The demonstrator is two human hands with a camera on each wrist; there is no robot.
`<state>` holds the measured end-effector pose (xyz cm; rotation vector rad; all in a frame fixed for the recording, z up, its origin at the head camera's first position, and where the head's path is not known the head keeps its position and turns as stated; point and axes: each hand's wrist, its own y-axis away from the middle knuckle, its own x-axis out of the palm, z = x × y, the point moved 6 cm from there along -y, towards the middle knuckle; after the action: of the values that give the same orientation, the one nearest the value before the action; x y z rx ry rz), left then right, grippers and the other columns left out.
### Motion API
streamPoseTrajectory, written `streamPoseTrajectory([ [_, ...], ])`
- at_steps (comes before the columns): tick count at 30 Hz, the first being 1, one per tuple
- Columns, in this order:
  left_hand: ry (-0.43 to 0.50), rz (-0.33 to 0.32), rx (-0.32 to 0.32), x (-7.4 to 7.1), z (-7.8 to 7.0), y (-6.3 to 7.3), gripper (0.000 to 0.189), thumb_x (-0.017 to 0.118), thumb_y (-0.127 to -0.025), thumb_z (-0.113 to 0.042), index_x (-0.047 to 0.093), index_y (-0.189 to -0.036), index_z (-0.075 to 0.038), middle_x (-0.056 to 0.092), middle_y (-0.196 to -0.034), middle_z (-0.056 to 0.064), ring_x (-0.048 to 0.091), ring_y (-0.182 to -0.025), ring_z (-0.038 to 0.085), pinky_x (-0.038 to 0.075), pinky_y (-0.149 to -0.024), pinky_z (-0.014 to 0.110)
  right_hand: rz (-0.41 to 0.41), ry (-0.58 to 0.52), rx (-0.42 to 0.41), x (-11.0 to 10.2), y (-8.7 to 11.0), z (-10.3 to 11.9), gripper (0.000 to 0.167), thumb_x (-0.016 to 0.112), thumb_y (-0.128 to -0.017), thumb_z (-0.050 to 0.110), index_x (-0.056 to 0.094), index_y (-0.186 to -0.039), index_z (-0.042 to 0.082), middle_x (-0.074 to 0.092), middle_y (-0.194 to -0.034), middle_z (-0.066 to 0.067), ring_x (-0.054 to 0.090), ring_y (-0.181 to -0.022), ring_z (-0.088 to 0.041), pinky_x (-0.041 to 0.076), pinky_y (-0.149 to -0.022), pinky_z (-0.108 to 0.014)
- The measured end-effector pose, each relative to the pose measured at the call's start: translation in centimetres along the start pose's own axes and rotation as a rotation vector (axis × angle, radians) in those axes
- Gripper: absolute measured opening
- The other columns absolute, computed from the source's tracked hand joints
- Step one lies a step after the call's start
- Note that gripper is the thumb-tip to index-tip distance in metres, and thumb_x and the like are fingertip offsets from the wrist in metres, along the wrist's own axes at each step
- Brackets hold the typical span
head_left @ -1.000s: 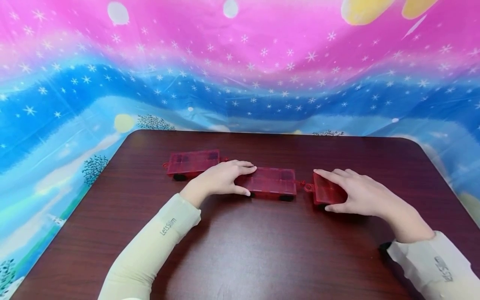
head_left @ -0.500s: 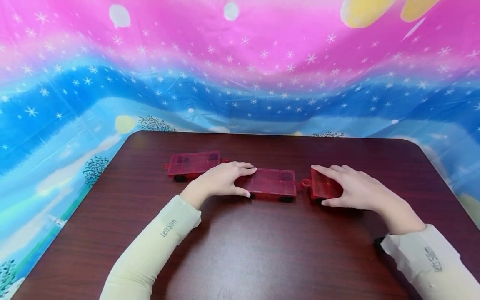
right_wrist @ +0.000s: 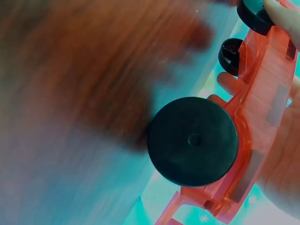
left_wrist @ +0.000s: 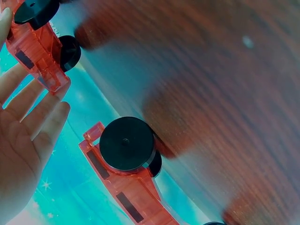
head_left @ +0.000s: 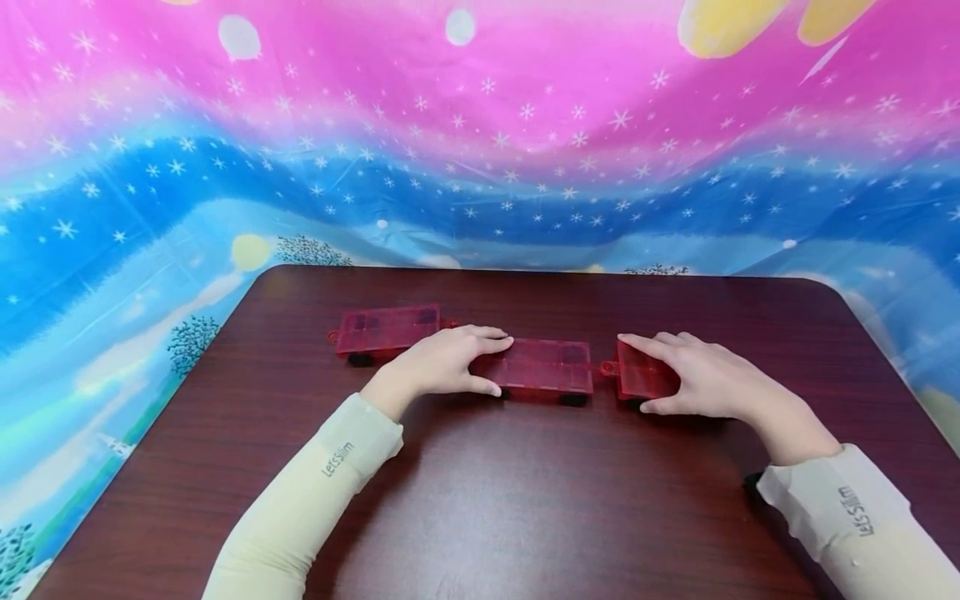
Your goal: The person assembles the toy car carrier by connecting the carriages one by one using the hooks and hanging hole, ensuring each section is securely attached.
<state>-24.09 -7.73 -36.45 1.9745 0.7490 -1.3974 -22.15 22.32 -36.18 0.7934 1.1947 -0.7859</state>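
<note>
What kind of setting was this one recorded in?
Probably an indoor corner staged for tabletop recording: a printed, creased fabric backdrop hangs behind a dark wood-look table, and red wheeled cars, apparently toys, stand on it. The room beyond is hidden.

My right hand (head_left: 708, 379) hides the end of the right car (head_left: 637, 377) toward the right edge of the desk (head_left: 525, 492), whose near edge is cut off. My left hand (head_left: 442, 360) covers part of the middle car (head_left: 546, 367).
</note>
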Motion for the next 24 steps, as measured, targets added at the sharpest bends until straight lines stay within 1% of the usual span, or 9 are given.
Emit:
streamPoseTrajectory([
  [5, -0.001, -0.003, 0.004, -0.12, -0.16, -0.06, 0.078, 0.072, -0.086, -0.053, 0.043, -0.152, -0.023, 0.041, -0.158, 0.0, 0.04, -0.145, 0.022, 0.039, -0.116, 0.043, 0.015, -0.014, 0.014, 0.06, 0.13, -0.24, 0.097, 0.082, -0.074, 0.053, 0.033, -0.156, 0.03, 0.055, -0.138, -0.017, 0.051, -0.124, -0.04, 0.05, -0.091, -0.062],
  [14, -0.007, -0.004, 0.008, -0.12, -0.35, -0.24, 0.078, 0.072, -0.086, -0.053, 0.043, -0.151, -0.022, 0.041, -0.158, 0.001, 0.039, -0.146, 0.022, 0.038, -0.116, 0.043, 0.042, -0.016, 0.029, 0.29, 0.22, -0.51, 0.098, 0.08, -0.075, 0.056, 0.032, -0.156, 0.031, 0.05, -0.145, -0.022, 0.045, -0.132, -0.046, 0.043, -0.098, -0.067],
  [17, -0.003, -0.009, 0.01, -0.03, -0.4, -0.24, 0.078, 0.071, -0.086, -0.053, 0.043, -0.152, -0.022, 0.041, -0.158, 0.001, 0.04, -0.146, 0.022, 0.039, -0.116, 0.043, 0.044, -0.019, 0.034, 0.27, 0.26, -0.45, 0.098, 0.081, -0.075, 0.055, 0.032, -0.156, 0.03, 0.05, -0.145, -0.022, 0.044, -0.132, -0.048, 0.042, -0.098, -0.068],
  [20, -0.008, -0.009, 0.0, 0.12, -0.33, -0.14, 0.078, 0.071, -0.087, -0.054, 0.041, -0.152, -0.023, 0.04, -0.158, 0.001, 0.04, -0.146, 0.022, 0.038, -0.116, 0.043, 0.043, -0.021, 0.031, 0.27, 0.15, -0.3, 0.099, 0.08, -0.075, 0.056, 0.032, -0.156, 0.029, 0.052, -0.143, -0.021, 0.046, -0.13, -0.048, 0.042, -0.099, -0.068],
  [24, -0.018, -0.007, -0.009, 0.18, -0.33, -0.02, 0.079, 0.07, -0.087, -0.055, 0.04, -0.153, -0.023, 0.04, -0.158, 0.001, 0.039, -0.146, 0.023, 0.038, -0.117, 0.043, 0.043, -0.038, 0.025, 0.3, 0.02, -0.12, 0.1, 0.082, -0.074, 0.054, 0.032, -0.156, 0.026, 0.053, -0.14, -0.019, 0.047, -0.13, -0.046, 0.036, -0.104, -0.07],
])
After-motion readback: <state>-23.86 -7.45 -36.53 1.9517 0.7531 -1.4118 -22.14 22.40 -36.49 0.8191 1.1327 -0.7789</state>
